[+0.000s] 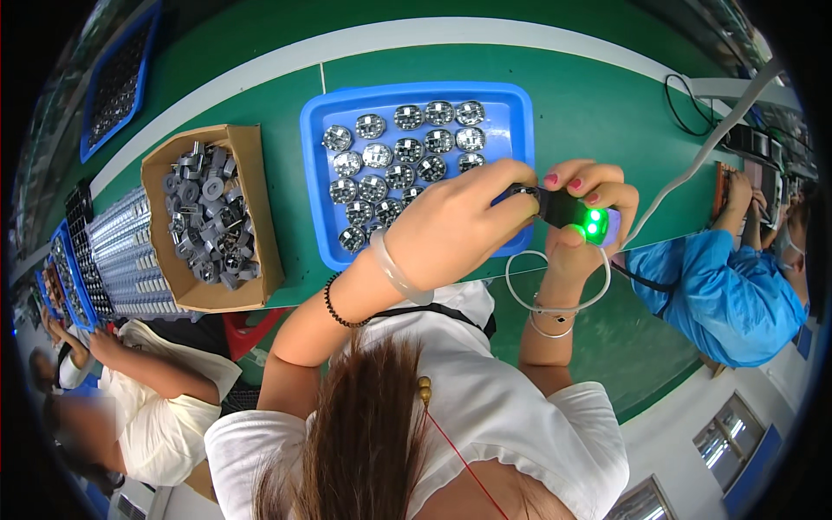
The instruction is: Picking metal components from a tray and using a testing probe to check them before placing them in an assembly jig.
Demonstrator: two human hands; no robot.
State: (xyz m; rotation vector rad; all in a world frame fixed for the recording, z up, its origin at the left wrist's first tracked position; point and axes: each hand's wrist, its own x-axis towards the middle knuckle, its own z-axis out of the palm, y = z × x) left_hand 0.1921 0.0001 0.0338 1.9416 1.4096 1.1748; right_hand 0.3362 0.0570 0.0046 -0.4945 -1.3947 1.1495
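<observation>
My left hand (468, 221) reaches across the near right part of a blue tray (309, 173), its fingers pinched on the left end of a small black device (559, 208). My right hand (598, 195) is closed around the right end of the same device, thumb below and fingers above. Two bright green lights (594, 223) glow between the right fingers, beside a purplish part. A white cable (598, 299) loops below that hand. Several round silver-and-black modules (377, 155) lie in the tray. My fingers hide much of the device, so its exact kind cannot be made out.
Left of the tray stands a cardboard box (270, 217) heaped with grey round parts (212, 217). Stacked pale trays (130, 260) lie farther left. A white cord (693, 165) runs up to the right. People work at both sides, one in a blue garment (711, 295).
</observation>
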